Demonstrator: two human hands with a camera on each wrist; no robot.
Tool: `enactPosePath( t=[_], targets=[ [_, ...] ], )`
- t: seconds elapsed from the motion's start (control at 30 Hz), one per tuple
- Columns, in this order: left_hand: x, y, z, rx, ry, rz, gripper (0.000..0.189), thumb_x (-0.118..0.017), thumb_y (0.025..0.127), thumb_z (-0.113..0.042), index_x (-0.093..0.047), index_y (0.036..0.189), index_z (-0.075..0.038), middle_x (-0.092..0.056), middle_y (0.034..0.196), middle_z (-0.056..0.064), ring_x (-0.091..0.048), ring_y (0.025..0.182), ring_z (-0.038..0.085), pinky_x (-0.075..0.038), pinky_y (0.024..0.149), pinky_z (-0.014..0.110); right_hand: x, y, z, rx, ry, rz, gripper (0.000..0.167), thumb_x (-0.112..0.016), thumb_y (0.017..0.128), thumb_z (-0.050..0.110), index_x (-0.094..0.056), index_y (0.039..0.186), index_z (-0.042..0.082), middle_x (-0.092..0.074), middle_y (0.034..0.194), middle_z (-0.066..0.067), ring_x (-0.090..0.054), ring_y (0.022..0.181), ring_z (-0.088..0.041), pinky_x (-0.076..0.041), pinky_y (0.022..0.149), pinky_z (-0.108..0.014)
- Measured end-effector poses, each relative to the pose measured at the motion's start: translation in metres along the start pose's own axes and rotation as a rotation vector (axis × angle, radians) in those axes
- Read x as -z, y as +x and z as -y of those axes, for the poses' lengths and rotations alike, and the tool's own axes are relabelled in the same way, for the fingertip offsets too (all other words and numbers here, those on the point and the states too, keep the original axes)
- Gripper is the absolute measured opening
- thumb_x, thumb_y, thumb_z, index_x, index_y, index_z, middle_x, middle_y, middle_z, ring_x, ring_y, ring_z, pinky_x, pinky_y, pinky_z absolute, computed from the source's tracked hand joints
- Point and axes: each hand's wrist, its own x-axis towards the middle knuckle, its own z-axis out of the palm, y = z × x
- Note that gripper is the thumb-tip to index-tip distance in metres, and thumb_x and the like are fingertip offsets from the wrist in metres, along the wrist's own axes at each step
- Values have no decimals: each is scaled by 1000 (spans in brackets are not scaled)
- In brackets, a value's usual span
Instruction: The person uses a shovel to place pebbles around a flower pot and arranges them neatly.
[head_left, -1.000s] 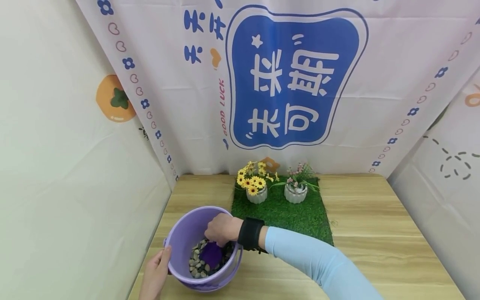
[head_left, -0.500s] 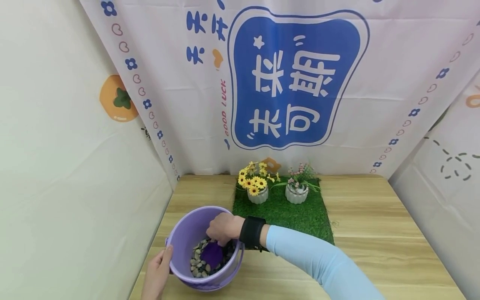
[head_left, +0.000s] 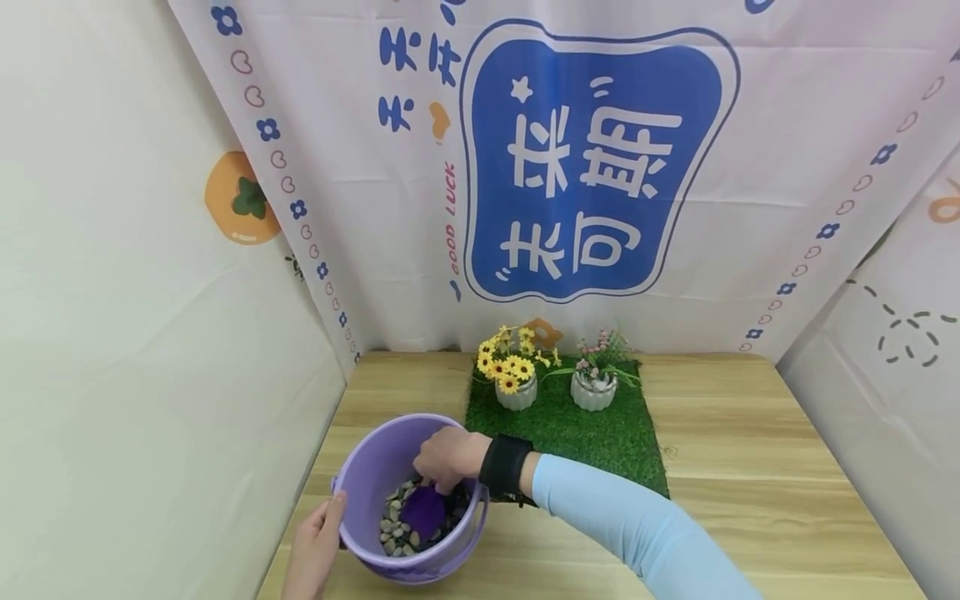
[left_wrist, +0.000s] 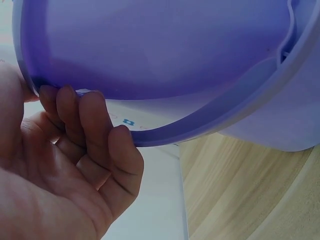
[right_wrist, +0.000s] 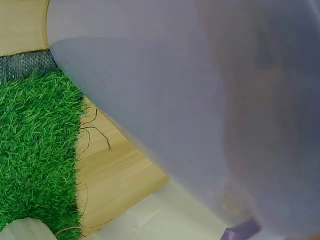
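Note:
A lilac bucket (head_left: 378, 471) stands at the left front of the table with pebbles (head_left: 393, 542) in its bottom. My left hand (head_left: 313, 542) grips its left rim, thumb on top; in the left wrist view my curled fingers (left_wrist: 92, 120) lie along a lilac band at the bucket. My right hand (head_left: 450, 454) reaches inside over the right rim, fingers curled at the top of a dark purple shovel (head_left: 423, 511). The blade rests among the pebbles, and its grip is hidden under the hand. In the right wrist view the bucket's outer wall (right_wrist: 150, 90) hides the right hand.
Behind the bucket, a green turf mat (head_left: 600, 437) lies on the wooden table (head_left: 750, 467). On it stand a white pot of yellow flowers (head_left: 516, 392) and a white pot of pink flowers (head_left: 593, 392). A printed cloth (head_left: 405, 217) hangs at the back.
The head view has shifted slightly. Both hands keep their places at the bucket, and the shovel blade shows only a slight change of angle among the pebbles.

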Motion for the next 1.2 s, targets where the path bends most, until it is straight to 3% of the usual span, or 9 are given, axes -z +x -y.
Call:
enactPosePath(
  t=[0.4, 0.7, 0.9, 1.2],
  targets=[
    [-1, 0, 1, -15, 6, -7, 56, -43, 103, -49, -64, 99, 3, -71, 77, 8, -63, 66, 13, -46, 67, 26, 2, 0, -3, 9, 36, 13, 26, -72, 86, 29, -51, 72, 23, -45, 66, 11, -36, 57, -7, -31, 52, -21],
    [-1, -1, 4, -18, 20, -2, 55, -43, 103, -48, -66, 99, 2, -73, 82, 10, -64, 67, 12, -46, 68, 26, -18, 3, 3, 41, 191, -2, 51, -68, 87, 34, -33, 52, 23, -22, 50, 11, -16, 46, -5, -17, 45, -22],
    [-1, 1, 5, -34, 10, -17, 54, -43, 103, -47, -65, 96, 2, -72, 78, 8, -62, 66, 10, -46, 67, 26, -20, 3, 6, 40, 128, -83, 51, -69, 87, 35, -32, 53, 24, -22, 51, 12, -17, 46, -6, -18, 46, -23],
    [-1, -1, 3, -26, 10, -19, 53, -44, 103, -47, -65, 97, 1, -72, 78, 8, -61, 65, 11, -46, 67, 25, -19, 0, 3, 97, 107, -114, 49, -67, 89, 35, -33, 54, 24, -24, 53, 11, -19, 48, -6, -20, 46, -23]
  ],
)
